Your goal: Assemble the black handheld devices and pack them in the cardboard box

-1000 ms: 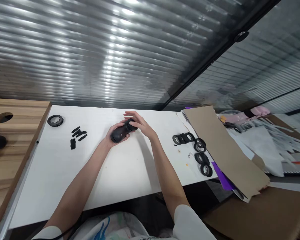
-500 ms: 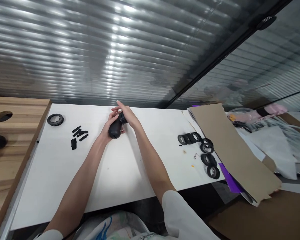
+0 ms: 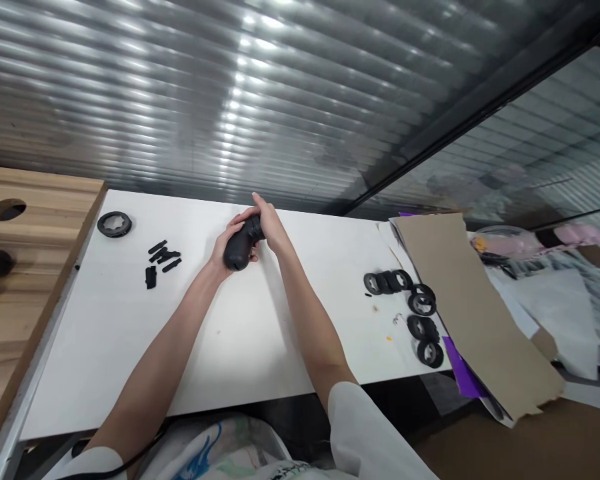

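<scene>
Between my two hands is a black device with a rounded, bulb-like body [image 3: 237, 252] and a ringed end pointing up and right; its exact kind I cannot make out. My left hand [image 3: 223, 248] wraps the bulb from the left, fingers reaching over and beneath it. At the ringed end, my right hand [image 3: 271, 227] presses its palm and fingers against the far side, one finger stretched upward. To the left on the white table lie several small black strips [image 3: 164, 255], a small black block [image 3: 151, 277] and a black ring with a notched inside [image 3: 115, 225].
Several black rings [image 3: 422, 303] lie at the table's right, beside brown cardboard [image 3: 460, 287] and a purple sheet [image 3: 460, 373]. A wooden surface [image 3: 40, 267] with a round hole borders the left. A corrugated translucent wall [image 3: 190, 120] rises behind the white table [image 3: 240, 347].
The device has turned slightly in my hands, and more of its ringed end shows. The camera view has shifted a little. My hands keep hold of it.
</scene>
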### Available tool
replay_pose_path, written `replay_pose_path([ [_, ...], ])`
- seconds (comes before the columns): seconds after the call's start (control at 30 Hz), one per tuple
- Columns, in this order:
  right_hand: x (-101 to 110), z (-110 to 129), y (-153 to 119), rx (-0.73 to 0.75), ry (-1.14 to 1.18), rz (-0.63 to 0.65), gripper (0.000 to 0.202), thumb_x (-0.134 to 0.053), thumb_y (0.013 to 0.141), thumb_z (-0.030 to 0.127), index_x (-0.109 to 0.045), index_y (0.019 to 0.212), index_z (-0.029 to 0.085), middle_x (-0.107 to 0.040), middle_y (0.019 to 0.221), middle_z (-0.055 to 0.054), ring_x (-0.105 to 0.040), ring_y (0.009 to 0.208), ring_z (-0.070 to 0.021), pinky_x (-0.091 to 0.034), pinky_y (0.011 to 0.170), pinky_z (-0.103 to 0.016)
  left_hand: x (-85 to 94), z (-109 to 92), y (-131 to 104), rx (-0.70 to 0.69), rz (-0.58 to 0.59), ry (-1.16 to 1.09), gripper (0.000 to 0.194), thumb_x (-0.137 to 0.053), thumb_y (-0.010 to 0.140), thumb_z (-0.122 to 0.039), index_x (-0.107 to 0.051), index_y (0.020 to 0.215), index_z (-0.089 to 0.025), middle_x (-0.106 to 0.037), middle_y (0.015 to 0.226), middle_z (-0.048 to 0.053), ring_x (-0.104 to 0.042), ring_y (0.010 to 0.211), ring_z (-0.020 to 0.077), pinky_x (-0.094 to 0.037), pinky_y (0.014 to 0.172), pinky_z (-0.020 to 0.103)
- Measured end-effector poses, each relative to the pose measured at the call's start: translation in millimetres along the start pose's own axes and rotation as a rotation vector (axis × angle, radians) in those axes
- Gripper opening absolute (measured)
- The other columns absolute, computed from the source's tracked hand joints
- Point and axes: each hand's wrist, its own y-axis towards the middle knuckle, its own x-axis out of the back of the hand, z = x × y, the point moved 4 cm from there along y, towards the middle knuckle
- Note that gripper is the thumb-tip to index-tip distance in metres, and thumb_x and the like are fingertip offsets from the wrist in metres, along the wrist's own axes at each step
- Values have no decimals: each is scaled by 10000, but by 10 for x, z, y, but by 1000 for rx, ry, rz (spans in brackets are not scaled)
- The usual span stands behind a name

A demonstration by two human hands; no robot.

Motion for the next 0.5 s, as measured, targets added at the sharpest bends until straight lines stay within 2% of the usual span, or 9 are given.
replay_pose_path([
  [0.1,53,-2,-58,27,28,-86,836,-447,985,883,-809,613,228,-800,697,-109,-787,848,-281,-612,983,-410,-20,12,-6,-41,30,28,719,-753,895,-360,-457,1541,-247,-727,887,46,-679,559,213,-540,487,286],
  [0.2,68,5,-104,52,34,-155,838,-448,975,901,-808,619,233,-807,713,-117,-808,898,-300,-621,975,-423,-36,-4,-34,-47,7,35,785,-729,902,-323,-366,1597,-285,-721,886,31,-685,555,223,-563,478,298],
  [0.3,98,1,-116,88,46,-243,806,-491,957,898,-800,625,231,-811,720,-126,-817,908,-306,-631,955,-427,-57,-26,-63,-38,-2,8,739,-732,906,-315,-393,1561,-285,-712,876,30,-677,537,222,-566,465,303],
  [0.37,96,-27,-98,78,83,-207,762,-560,931,883,-796,636,221,-825,746,-137,-824,911,-306,-639,945,-423,-69,-36,-75,-39,8,0,643,-726,908,-309,-457,1490,-257,-711,874,42,-675,538,226,-559,445,303],
  [0.5,28,-103,-64,-33,130,8,803,-592,865,962,-840,762,205,-869,865,-141,-835,939,-320,-659,908,-420,-51,-33,-97,-30,-32,32,619,-779,895,-337,-499,1440,-252,-711,876,45,-688,552,233,-554,449,302],
])
